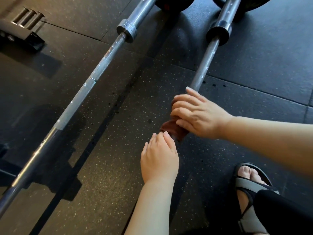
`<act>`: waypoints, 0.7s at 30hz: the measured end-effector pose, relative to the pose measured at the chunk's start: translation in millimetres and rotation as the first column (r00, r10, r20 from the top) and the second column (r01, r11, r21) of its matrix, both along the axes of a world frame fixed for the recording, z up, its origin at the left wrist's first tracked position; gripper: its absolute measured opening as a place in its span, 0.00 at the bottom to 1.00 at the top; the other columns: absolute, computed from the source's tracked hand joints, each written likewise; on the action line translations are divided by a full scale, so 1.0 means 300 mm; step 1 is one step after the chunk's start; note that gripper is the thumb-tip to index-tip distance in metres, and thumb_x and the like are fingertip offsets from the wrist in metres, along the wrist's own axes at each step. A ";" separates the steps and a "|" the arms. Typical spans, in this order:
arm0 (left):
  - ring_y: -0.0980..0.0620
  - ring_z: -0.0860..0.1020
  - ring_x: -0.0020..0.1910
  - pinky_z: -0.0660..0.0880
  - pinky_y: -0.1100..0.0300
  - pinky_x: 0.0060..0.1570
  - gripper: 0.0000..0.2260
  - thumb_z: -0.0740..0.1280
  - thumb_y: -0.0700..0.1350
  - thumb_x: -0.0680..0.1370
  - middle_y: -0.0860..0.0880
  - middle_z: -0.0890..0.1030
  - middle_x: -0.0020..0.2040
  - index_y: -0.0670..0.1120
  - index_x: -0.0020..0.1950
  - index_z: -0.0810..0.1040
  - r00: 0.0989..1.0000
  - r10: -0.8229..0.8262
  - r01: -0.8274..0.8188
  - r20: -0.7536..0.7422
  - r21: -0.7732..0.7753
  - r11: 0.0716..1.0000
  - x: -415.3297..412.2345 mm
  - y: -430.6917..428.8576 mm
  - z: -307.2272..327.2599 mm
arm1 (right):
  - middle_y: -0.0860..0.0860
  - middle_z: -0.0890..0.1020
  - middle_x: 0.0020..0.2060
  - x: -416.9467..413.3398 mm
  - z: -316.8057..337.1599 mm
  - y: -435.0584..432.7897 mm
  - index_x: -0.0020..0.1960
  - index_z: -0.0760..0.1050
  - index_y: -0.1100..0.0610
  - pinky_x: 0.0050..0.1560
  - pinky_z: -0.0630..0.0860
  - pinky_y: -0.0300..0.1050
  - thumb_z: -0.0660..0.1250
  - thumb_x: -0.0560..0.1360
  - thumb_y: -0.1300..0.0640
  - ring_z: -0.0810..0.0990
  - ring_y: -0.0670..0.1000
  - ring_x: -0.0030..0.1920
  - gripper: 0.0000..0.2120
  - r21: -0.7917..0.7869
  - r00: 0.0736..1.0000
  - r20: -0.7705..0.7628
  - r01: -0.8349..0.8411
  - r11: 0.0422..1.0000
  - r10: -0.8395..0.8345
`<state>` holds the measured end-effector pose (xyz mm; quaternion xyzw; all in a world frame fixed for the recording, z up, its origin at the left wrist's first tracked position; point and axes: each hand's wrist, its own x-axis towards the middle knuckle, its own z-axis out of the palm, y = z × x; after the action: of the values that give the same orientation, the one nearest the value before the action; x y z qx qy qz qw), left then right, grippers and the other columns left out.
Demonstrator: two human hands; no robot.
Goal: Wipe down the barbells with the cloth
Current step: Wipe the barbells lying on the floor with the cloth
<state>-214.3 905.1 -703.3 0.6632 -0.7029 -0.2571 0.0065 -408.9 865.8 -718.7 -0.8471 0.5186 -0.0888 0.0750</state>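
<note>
Two steel barbells lie on the black rubber floor, running from lower left to upper right. The right barbell (205, 61) passes under both my hands. My right hand (198, 114) is closed around a brown cloth (171, 127) wrapped over that bar. Just below the cloth, my left hand (159, 160) is curled over the same bar, hiding it. The left barbell (84, 87) lies untouched, with droplets on its knurled shaft.
Black weight plates (171, 4) sit on both bars at the top edge. A rack base with bolts (25, 26) stands at the upper left. My sandalled foot (250, 184) rests at the lower right. Speckled floor mat (118, 133) shows between the bars.
</note>
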 end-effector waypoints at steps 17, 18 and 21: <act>0.57 0.78 0.62 0.50 0.48 0.81 0.27 0.38 0.56 0.84 0.55 0.83 0.55 0.51 0.59 0.76 1.000 -0.004 0.004 0.027 -0.010 1.000 0.013 0.010 -0.003 | 0.50 0.75 0.69 0.042 -0.014 0.030 0.68 0.74 0.52 0.81 0.41 0.61 0.48 0.86 0.44 0.57 0.56 0.80 0.22 0.006 0.964 0.133 0.230 0.973 -0.229; 0.57 0.78 0.61 0.49 0.47 0.81 0.26 0.38 0.55 0.85 0.55 0.83 0.53 0.52 0.58 0.76 1.000 0.008 -0.008 0.012 0.017 1.000 0.011 0.005 -0.001 | 0.51 0.75 0.69 0.065 -0.017 0.047 0.68 0.74 0.53 0.81 0.41 0.61 0.48 0.86 0.45 0.56 0.57 0.81 0.22 0.006 0.956 0.152 0.253 0.967 -0.251; 0.57 0.78 0.62 0.48 0.46 0.81 0.25 0.39 0.56 0.84 0.55 0.83 0.53 0.53 0.56 0.75 1.000 -0.009 0.008 0.007 0.025 1.000 0.009 0.000 0.007 | 0.51 0.76 0.68 0.119 -0.027 0.099 0.68 0.75 0.55 0.81 0.40 0.60 0.49 0.86 0.46 0.57 0.58 0.80 0.22 -0.012 0.973 0.165 0.163 0.987 -0.159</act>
<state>-211.6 905.1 -701.3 0.6612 -0.7025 -0.2633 -0.0053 -373.2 895.6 -726.7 -0.7930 0.5765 -0.1701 0.0991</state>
